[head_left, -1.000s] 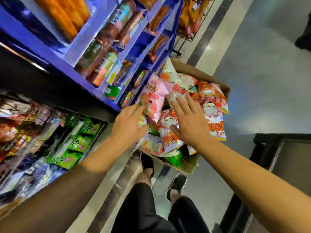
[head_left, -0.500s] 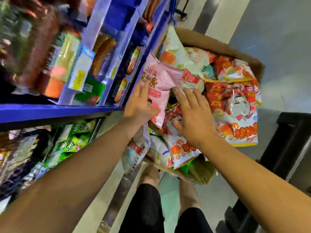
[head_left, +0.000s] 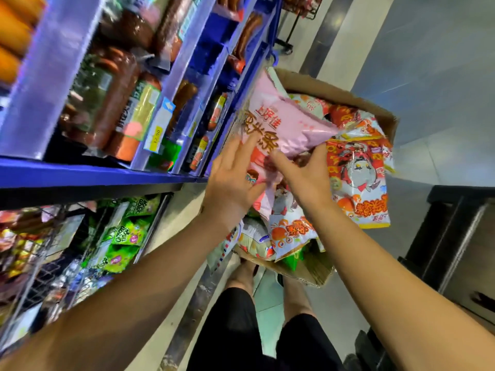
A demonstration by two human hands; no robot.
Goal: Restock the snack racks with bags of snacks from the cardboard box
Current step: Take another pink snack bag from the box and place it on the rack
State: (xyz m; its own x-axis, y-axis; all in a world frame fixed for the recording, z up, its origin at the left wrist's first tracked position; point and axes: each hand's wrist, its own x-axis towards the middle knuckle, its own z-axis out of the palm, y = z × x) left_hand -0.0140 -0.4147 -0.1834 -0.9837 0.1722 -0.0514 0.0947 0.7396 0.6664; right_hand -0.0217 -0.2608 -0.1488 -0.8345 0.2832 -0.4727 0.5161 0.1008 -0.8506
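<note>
Both hands are holding the pink bag (head_left: pixel 284 124) above the full box (head_left: pixel 348 97), right of the blue rack (head_left: pixel 112 172): the left hand (head_left: pixel 233 180) lying spread on it, the right hand (head_left: pixel 305 178) pinching its near edge.

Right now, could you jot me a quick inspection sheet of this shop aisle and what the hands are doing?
Surface: grey tiled floor, box standing on it.
Job's things: cardboard box heaped with snack bags; pink bag on top.
Clutter: red-and-white bags crowd the box.
Hands: left hand lies with straight fingers on the pink bag; right hand curls under its edge.
Cables: nothing seen.
Surroundings: blue shelves of sausages; green bags in a wire rack below.
</note>
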